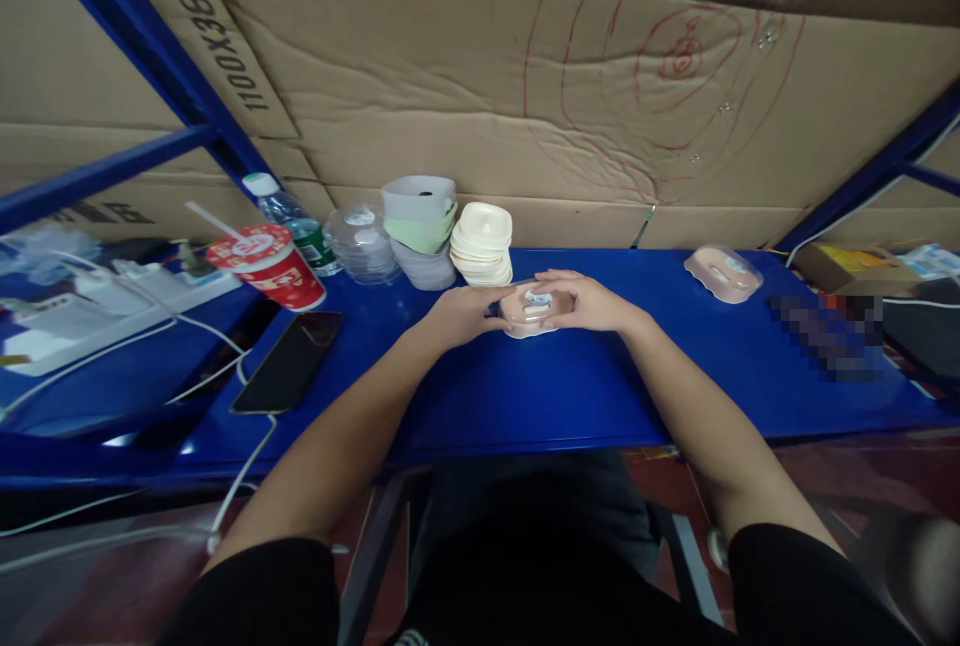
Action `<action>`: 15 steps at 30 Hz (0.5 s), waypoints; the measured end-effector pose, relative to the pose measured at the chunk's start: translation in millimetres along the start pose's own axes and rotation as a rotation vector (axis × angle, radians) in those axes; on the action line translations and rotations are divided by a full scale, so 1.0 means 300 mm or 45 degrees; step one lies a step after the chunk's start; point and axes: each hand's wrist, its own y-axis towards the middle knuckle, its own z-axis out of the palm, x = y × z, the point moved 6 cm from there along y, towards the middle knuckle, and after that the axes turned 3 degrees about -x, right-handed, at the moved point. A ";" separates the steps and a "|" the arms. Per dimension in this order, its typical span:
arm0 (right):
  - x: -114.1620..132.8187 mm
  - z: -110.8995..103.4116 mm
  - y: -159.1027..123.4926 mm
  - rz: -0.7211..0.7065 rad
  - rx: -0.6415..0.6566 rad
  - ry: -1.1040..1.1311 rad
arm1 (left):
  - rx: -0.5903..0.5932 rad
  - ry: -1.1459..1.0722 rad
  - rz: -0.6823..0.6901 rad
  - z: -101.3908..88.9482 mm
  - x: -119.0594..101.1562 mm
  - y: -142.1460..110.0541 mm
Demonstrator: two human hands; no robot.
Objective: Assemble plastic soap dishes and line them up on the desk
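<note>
1. A stack of cream square dishes [481, 248] stands on the blue tabletop [517, 396].
2. Just in front of that stack and to its right is a pink container with a clear plastic cover [536, 311]; whether its base rests on the tabletop cannot be told.
3. The left hand [466, 314] is clamped on the container's left side, on the side nearer the stack, thumb low and fingers farther back.
4. The right hand [592, 302] is clamped on the opposite side, farther from the stack, its fingers reaching over the back edge.
5. Directly left of the stack stand grey and green bowls [421, 231], nested together, then clear plastic bowls [364, 244].
6. Farther left of it are a labelled plastic bottle [311, 238], a red drink cup with a straw [274, 268] and, nearer the person, a dark smartphone [289, 363].
7. Well right of it lies a second pink container [724, 273].
8. Behind it rises a cardboard panel [420, 76].
</note>
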 end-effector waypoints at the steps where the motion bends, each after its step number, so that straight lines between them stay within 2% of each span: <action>1: -0.009 -0.007 0.000 0.036 -0.010 -0.026 | -0.006 0.026 -0.011 0.001 0.004 -0.001; 4: -0.061 -0.065 -0.019 0.253 -0.082 -0.246 | 0.017 0.038 -0.049 0.008 0.014 -0.001; 8: -0.156 -0.207 -0.103 0.768 -0.238 -0.706 | 0.058 0.037 -0.018 0.016 0.007 0.000; 10: -0.197 -0.268 -0.156 0.994 -0.282 -0.836 | 0.066 0.048 0.008 0.020 0.001 0.000; 12: -0.232 -0.307 -0.196 1.140 -0.291 -0.882 | 0.073 0.048 0.029 0.026 -0.002 -0.001; 15: -0.276 -0.343 -0.235 1.250 -0.307 -0.899 | 0.068 0.039 0.055 0.031 -0.002 -0.002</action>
